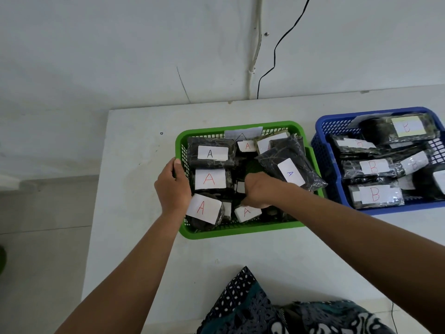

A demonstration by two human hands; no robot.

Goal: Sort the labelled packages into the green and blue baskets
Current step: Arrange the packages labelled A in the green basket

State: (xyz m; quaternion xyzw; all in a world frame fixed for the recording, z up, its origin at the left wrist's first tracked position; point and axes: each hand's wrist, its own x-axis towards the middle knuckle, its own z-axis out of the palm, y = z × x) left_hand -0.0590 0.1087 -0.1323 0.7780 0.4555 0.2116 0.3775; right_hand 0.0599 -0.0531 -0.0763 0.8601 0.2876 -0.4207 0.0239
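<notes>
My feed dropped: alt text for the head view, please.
Right hand reaches among A-labelled packages in the green basket while the left hand grips its left rim. Beside it, the blue basket holds B-labelled packages.

The green basket (243,231) and the blue basket (323,138) look like moulded plastic with lattice walls, smooth and faintly shiny at the rims. The packages (287,162) are wrapped in clear, glossy, crinkled film over dark contents (what the contents are made of cannot be told), each bearing a matt white paper label (212,153) with a handwritten letter. The table (134,189) is a smooth, matt white surface, and patterned cloth (265,309) shows at the near edge.
</notes>
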